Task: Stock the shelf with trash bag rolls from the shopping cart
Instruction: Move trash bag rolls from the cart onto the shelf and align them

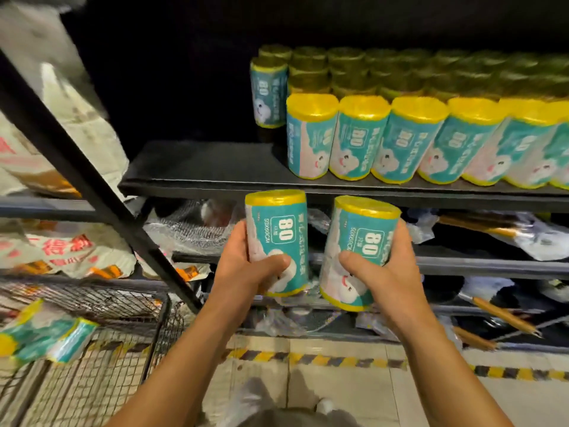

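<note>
At the far left, a wire shopping cart (pixel 92 359) was cut off by the frame edge, with several blurred trash bag rolls (pixel 40 337) lying in it. A black diagonal shelf post (pixel 92 183) crossed in front. The left hand (pixel 246 266) was closed around an upright roll (pixel 277 241), thumb across its label. Just beside it, the right hand (pixel 378 269) gripped a second roll (pixel 357 251), tilted slightly. Both rolls were held just below the front edge of a dark shelf (pixel 200 171), whose left part lay bare. Further right, a row of stocked rolls (pixel 409 140) stood along that edge, running out of frame, with dimmer rows behind. The lower shelves held wrapped goods too dark to identify.
</note>
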`<state>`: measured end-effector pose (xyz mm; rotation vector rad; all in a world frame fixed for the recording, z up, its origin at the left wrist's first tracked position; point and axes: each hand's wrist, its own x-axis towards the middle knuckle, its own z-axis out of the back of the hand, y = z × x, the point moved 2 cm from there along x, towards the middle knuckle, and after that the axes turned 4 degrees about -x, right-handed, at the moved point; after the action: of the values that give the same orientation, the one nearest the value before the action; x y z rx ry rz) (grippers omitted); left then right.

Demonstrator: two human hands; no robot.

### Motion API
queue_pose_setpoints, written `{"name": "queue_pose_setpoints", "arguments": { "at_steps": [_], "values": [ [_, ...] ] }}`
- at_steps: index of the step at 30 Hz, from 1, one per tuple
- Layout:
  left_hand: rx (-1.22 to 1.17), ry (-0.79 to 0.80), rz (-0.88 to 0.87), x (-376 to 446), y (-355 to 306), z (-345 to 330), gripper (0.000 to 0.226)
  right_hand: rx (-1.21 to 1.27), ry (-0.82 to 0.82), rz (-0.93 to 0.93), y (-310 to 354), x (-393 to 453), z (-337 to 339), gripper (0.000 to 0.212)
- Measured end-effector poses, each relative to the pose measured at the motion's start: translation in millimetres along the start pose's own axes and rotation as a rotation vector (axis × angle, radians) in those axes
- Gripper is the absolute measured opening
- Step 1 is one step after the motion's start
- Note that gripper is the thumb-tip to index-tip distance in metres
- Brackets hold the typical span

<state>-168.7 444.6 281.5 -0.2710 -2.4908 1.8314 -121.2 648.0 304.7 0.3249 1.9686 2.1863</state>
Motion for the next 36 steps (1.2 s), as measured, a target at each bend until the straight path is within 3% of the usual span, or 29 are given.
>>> {"name": "queue_pose_setpoints", "arguments": {
  "at_steps": [3,10,15,20,30,36],
  "values": [
    [0.041,-0.070,-0.100,26,-21,5,0.079,-0.032,0.041,0.085,14,21,-9,0.062],
    [0.263,-0.099,-0.295,101,-67,29,0.066,-0.023,0.042,0.177,30,51,-43,0.065],
    [0.392,-0.076,-0.295,169,-74,49,0.074,-0.001,-0.021,0.176,27,60,-72,0.073],
    [0.515,-0.056,-0.266,227,-71,50,0.058,0.000,-0.094,0.166,22,65,-97,0.070],
    [0.690,-0.016,-0.257,282,-69,34,0.107,-0.028,-0.271,0.189,16,68,-128,0.080],
    [0.735,-0.015,-0.197,281,-71,39,0.112,-0.050,-0.304,0.199,19,66,-133,0.078]
  ]
}}
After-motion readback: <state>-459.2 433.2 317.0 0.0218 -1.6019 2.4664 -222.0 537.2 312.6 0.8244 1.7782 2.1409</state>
